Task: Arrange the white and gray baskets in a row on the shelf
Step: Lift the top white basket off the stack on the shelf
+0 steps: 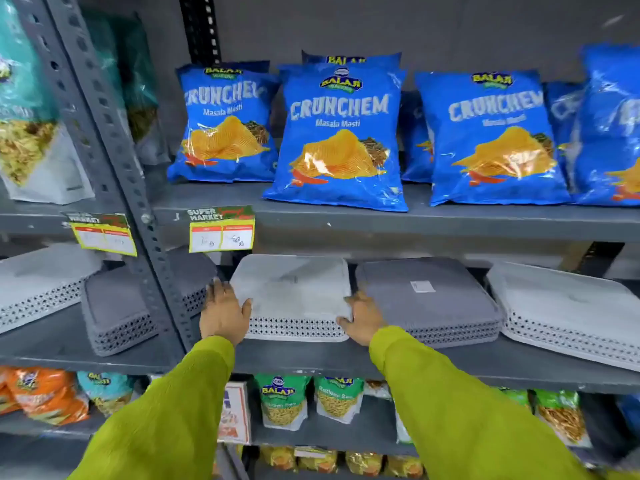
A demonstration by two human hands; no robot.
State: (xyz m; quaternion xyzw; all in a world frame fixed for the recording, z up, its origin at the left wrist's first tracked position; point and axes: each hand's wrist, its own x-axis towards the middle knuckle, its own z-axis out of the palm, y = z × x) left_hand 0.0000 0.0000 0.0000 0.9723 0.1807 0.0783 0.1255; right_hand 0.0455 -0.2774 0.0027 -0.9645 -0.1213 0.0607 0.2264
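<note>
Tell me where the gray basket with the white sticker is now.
In the head view, the gray basket lies upside down on the middle shelf, right of centre, between two white baskets, beside the right hand.

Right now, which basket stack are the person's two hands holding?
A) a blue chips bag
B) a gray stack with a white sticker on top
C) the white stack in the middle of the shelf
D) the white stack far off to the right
C: the left hand and the right hand press on either side of the white stack, while the gray stack with the sticker sits untouched beside it on the shelf.
</note>
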